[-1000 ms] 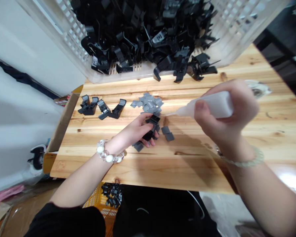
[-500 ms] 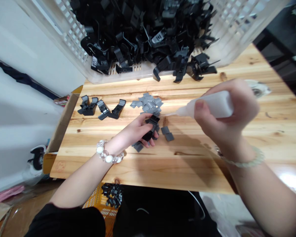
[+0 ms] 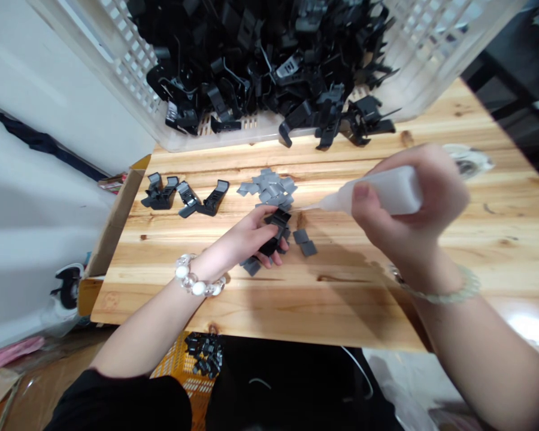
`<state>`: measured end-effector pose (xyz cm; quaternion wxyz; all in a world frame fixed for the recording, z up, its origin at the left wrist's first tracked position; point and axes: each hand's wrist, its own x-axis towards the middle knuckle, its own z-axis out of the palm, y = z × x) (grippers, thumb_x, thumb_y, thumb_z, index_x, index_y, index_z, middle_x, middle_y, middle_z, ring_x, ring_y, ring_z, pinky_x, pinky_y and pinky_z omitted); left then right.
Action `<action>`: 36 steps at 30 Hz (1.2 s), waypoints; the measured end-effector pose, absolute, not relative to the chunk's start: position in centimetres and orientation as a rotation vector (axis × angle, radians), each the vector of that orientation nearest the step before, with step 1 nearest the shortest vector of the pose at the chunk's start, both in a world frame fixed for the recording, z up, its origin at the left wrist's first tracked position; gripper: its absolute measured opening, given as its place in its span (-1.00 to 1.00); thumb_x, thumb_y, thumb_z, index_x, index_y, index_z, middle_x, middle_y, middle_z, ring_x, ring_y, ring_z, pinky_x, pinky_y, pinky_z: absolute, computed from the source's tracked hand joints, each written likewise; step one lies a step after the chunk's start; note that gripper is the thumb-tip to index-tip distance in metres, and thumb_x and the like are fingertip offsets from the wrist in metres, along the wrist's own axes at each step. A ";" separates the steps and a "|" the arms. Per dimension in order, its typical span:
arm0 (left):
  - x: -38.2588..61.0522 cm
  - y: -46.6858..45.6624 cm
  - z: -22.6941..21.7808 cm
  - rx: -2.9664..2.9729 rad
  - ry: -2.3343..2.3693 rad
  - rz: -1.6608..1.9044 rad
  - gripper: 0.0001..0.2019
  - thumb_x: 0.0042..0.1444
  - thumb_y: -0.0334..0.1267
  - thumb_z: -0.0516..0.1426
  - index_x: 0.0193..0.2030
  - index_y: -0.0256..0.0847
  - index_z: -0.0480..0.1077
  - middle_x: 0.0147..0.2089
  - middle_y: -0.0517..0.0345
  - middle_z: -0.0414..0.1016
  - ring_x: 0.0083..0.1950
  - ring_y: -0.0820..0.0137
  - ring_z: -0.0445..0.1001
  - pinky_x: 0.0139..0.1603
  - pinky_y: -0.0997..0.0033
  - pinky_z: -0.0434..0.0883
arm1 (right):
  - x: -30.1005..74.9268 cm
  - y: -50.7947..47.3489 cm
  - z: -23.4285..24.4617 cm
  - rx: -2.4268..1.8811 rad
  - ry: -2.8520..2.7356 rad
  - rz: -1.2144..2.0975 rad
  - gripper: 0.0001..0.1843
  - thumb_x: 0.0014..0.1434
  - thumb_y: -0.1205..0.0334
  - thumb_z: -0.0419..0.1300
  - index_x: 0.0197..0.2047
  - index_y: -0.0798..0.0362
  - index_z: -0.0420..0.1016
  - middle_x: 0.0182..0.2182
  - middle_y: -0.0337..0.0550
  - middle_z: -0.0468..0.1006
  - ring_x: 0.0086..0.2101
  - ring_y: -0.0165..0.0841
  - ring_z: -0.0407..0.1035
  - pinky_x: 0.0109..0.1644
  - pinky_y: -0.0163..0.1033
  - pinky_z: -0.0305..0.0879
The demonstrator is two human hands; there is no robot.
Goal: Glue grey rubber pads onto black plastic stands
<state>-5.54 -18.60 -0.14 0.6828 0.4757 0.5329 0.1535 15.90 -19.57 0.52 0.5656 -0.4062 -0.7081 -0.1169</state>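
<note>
My left hand point(image 3: 251, 234) grips a black plastic clip point(image 3: 275, 232) low over the table, its flat end turned up. In my right hand point(image 3: 422, 203) is a white squeeze bottle point(image 3: 381, 190), tilted on its side, with its thin nozzle pointing left. The nozzle tip reaches the clip's upper edge; whether they touch I cannot tell. Just behind the left hand lies a heap of thin grey square pads point(image 3: 272, 190). Two more dark pads point(image 3: 305, 243) rest to the right of the clip, and others lie partly under my left hand.
A white plastic basket point(image 3: 179, 141) full of black clips stands at the back of the wooden table point(image 3: 296, 305). Several clips point(image 3: 188, 197) lie at the left. A tape-like roll point(image 3: 469, 161) sits beyond my right hand. Below the front edge is a yellow basket point(image 3: 173, 359) holding small black parts.
The bottle and my right hand have shifted very slightly to the left. My left hand and the clip stay where they were.
</note>
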 end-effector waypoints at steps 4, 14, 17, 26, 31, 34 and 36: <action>-5.6 -18.6 -0.2 1.070 1.177 0.338 -0.50 0.29 -0.39 -0.04 0.35 -0.21 -0.01 -0.40 0.16 0.53 -0.57 0.43 0.51 -0.64 0.53 0.41 | 15.9 -19.6 0.5 -0.960 -1.662 -0.261 -0.82 0.05 0.28 0.24 -0.37 0.05 0.27 -0.50 -0.33 0.30 -0.53 -0.58 0.16 -0.52 -0.39 0.13; -5.5 -18.6 0.0 1.080 1.180 0.322 -0.51 0.30 -0.38 -0.04 0.35 -0.22 0.00 -0.38 0.16 0.52 -0.57 0.45 0.49 -0.63 0.54 0.40 | 15.9 -19.6 0.5 -0.948 -1.669 -0.277 -0.84 0.07 0.28 0.23 -0.37 0.04 0.27 -0.49 -0.32 0.31 -0.52 -0.54 0.19 -0.52 -0.35 0.17; -5.4 -18.6 0.2 1.083 1.183 0.324 -0.52 0.30 -0.39 -0.04 0.34 -0.23 0.01 -0.39 0.16 0.51 -0.57 0.46 0.49 -0.62 0.54 0.40 | 16.1 -19.5 0.5 -0.911 -1.662 -0.274 -0.86 0.09 0.28 0.21 -0.37 0.03 0.28 -0.48 -0.29 0.31 -0.50 -0.52 0.20 -0.51 -0.32 0.18; -5.6 -18.6 0.0 1.082 1.168 0.317 -0.56 0.30 -0.39 -0.04 0.30 -0.18 0.06 -0.37 0.18 0.51 -0.55 0.47 0.50 -0.62 0.57 0.40 | 16.1 -19.5 0.6 -0.893 -1.677 -0.196 -0.86 0.10 0.28 0.22 -0.38 0.04 0.29 -0.49 -0.30 0.29 -0.50 -0.52 0.19 -0.49 -0.31 0.17; -5.6 -18.7 0.1 1.075 1.170 0.316 -0.53 0.30 -0.37 -0.03 0.33 -0.17 0.03 -0.36 0.17 0.51 -0.55 0.48 0.49 -0.63 0.58 0.39 | 16.0 -19.7 0.6 -0.895 -1.689 -0.190 -0.87 0.10 0.27 0.21 -0.37 0.02 0.29 -0.49 -0.31 0.30 -0.50 -0.52 0.18 -0.49 -0.31 0.17; -5.6 -18.7 0.1 1.084 1.173 0.323 -0.53 0.30 -0.37 -0.03 0.33 -0.18 0.03 -0.37 0.16 0.51 -0.55 0.46 0.49 -0.63 0.56 0.39 | 16.1 -19.7 0.6 -0.913 -1.675 -0.192 -0.88 0.10 0.26 0.21 -0.37 0.02 0.30 -0.50 -0.30 0.31 -0.50 -0.51 0.19 -0.49 -0.30 0.18; -5.6 -18.7 0.0 1.095 1.165 0.328 -0.53 0.29 -0.37 -0.03 0.33 -0.20 0.04 -0.37 0.15 0.51 -0.55 0.45 0.50 -0.62 0.54 0.41 | 16.0 -19.7 0.6 -0.907 -1.659 -0.207 -0.88 0.09 0.25 0.21 -0.37 0.01 0.31 -0.50 -0.30 0.32 -0.51 -0.49 0.20 -0.51 -0.29 0.19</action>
